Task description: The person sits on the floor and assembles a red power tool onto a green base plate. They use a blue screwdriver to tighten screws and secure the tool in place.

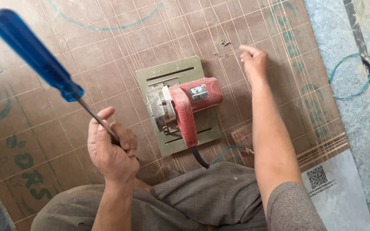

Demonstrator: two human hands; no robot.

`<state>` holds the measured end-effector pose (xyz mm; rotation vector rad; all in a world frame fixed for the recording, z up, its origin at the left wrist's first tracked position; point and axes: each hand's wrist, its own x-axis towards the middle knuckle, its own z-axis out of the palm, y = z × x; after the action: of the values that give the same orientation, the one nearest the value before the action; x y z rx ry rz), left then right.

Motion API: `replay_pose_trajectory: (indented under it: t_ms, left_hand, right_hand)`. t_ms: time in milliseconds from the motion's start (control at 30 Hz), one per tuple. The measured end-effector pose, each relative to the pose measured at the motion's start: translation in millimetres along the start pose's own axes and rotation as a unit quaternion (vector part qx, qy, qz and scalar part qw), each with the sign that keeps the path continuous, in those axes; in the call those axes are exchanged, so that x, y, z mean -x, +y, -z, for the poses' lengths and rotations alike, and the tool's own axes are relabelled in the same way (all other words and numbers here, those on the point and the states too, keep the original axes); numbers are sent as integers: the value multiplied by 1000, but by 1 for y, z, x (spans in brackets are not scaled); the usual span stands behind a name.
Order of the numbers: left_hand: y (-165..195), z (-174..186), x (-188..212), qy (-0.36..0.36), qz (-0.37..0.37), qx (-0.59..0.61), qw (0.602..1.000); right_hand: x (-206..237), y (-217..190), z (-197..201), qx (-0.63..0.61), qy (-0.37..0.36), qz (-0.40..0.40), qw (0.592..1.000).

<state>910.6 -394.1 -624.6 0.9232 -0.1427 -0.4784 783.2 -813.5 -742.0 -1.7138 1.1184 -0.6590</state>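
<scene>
So from my feed there was one screwdriver (43, 64), blue see-through handle up in the upper left of the frame, metal shaft running down into the left hand (112, 149). That hand was closed around the shaft down by the tip, handle sticking out away from it. One power saw (183, 109) sat in the middle of the frame, red body with a grey metal front, resting on its flat olive base plate (168, 72), black cord coming out the lower end toward the person's lap.

The right hand (253, 60) was stretched out to the upper centre, fingers curled in, resting on the board (65, 111) right beside the small screws (225, 42). I counted about three or four little metal bits there, too tiny to be sure. Couldn't tell if the hand was actually pinching one.

The board itself was a brown sheet, scored all over with cut lines, lying on the floor. One thin blue wire (356, 77) looped along the right edge of the frame over the grey stone floor (343, 115). No containers anywhere I could see.
</scene>
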Motion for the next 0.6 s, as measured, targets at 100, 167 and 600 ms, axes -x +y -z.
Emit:
replay_pose_trajectory:
  t_ms: [100, 167, 600]
  left_hand:
    - [-2, -1, 0, -48, -9, -6, 999]
    - [-3, -1, 1, -65, -8, -22, 998]
    - [-5, -3, 4, -60, 79, -17, 995]
  right_hand:
    - [11, -2, -8, 234, -1, 230, 945]
    - [15, -9, -15, 278, -22, 187, 942]
    - [6, -31, -22, 327, -70, 20, 942]
